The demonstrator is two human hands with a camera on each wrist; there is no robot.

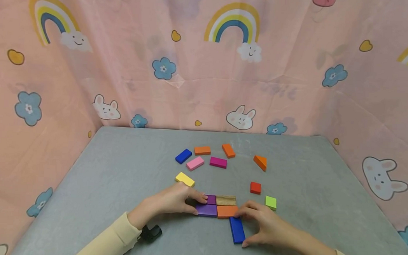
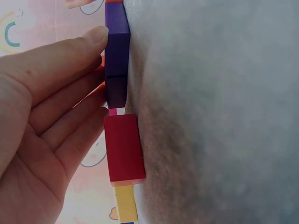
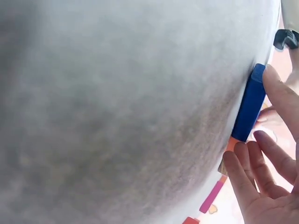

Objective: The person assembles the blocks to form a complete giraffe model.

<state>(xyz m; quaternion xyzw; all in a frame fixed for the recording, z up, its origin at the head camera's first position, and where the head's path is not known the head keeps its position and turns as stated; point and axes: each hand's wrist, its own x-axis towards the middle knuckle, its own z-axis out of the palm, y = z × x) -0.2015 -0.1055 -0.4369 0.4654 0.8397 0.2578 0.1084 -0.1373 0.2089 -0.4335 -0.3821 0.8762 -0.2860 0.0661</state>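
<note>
Four flat blocks lie together before me: a small purple block, a wood-brown block, a violet block and an orange block. My left hand rests at their left side, fingers fairly straight, thumb touching the violet block. My right hand pinches a blue block lengthwise, thumb at its near end and fingers at its far end. The blue block slants below the orange one's right end. In the left wrist view a red block lies near the left fingers; the head view hides it.
Farther back lie a yellow block, a pink block, a magenta block, another blue block and several orange pieces. A small red block and a green block lie beyond the right hand.
</note>
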